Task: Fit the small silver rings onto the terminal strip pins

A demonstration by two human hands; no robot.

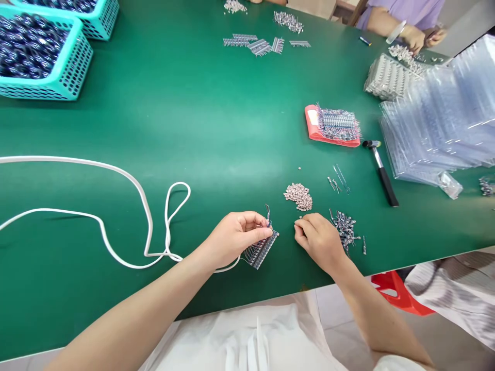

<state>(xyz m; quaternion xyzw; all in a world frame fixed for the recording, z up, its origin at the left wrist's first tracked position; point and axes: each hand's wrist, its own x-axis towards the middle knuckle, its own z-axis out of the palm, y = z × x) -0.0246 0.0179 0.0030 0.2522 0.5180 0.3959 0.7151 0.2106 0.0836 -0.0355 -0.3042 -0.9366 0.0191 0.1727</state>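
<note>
My left hand (236,236) is closed in a pinch on a small dark component with wire leads (268,211), whose looped tip sticks up past the fingers. Beneath those fingers, a dark strip of wired parts (266,249) rests at a slant near the table's front. My right hand (319,239) has its thumb and fingertips pressed together just above the table; anything between them is hidden or too small to name. Right beyond it lies a pile of small pale pinkish discs (298,197). A heap of loose dark wired components (345,226) spreads beside its right side.
A white cord (145,206) loops over the green table at left. Teal baskets (69,67) of shiny dark pieces stand at far left. On the right are a hammer (382,178), a red-wrapped bundle (315,135) and stacked clear plastic sleeves (436,129). Another person's hands (413,38) work beyond.
</note>
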